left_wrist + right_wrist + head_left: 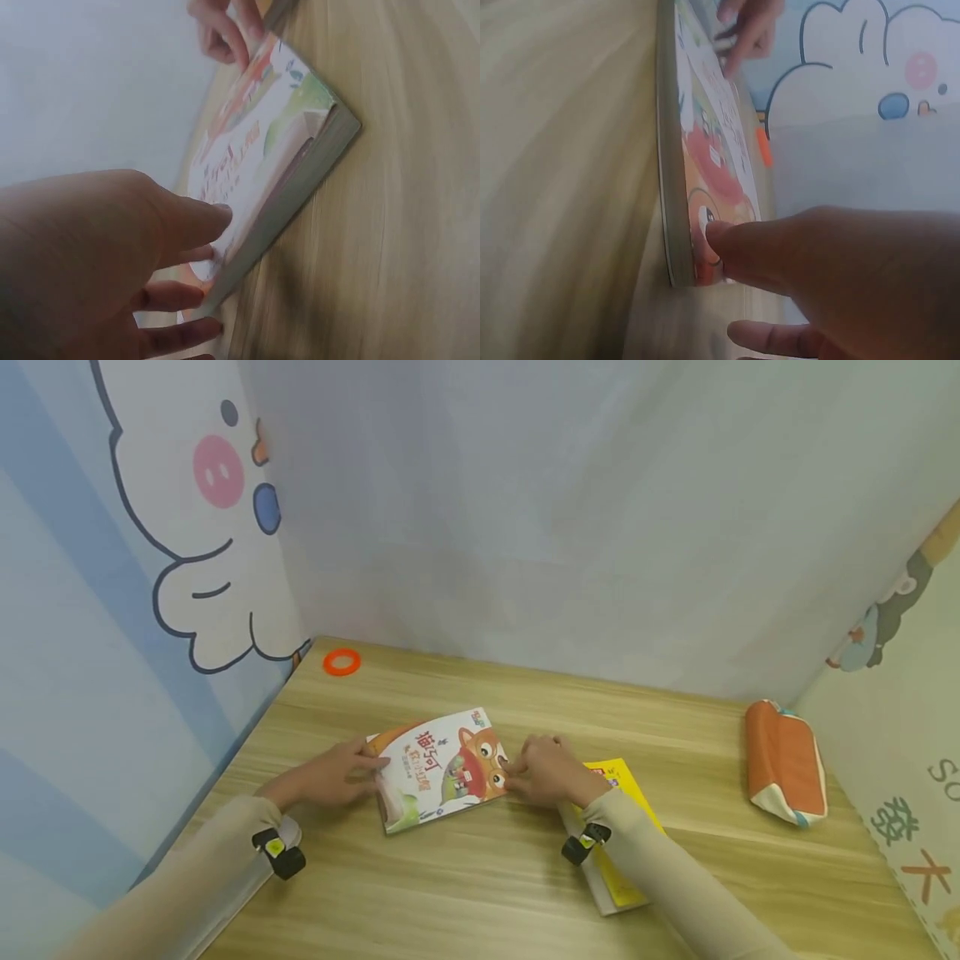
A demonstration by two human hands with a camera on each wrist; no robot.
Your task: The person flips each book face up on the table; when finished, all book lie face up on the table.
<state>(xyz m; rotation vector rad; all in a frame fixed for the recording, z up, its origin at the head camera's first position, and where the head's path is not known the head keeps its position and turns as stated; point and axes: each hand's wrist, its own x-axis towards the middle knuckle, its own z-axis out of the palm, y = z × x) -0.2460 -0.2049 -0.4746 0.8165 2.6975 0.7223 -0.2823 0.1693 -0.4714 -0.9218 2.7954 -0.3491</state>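
A picture book (442, 768) with a white cover, a cartoon orange animal and red lettering lies on the wooden table. My left hand (333, 772) grips its left edge; in the left wrist view the thumb (206, 217) is on the cover and the other fingers are along the side. At the opposite edge, my right hand (547, 772) pinches the book, its thumb (724, 236) on the printed animal. The book's thick side (300, 187) shows in the left wrist view. Undersides of the fingers are hidden.
A yellow book (633, 793) lies partly under my right forearm, on top of a paler one. An orange pencil case (787, 760) sits at the right. At the back left corner lies an orange ring (342, 672). Printed curtains enclose the table.
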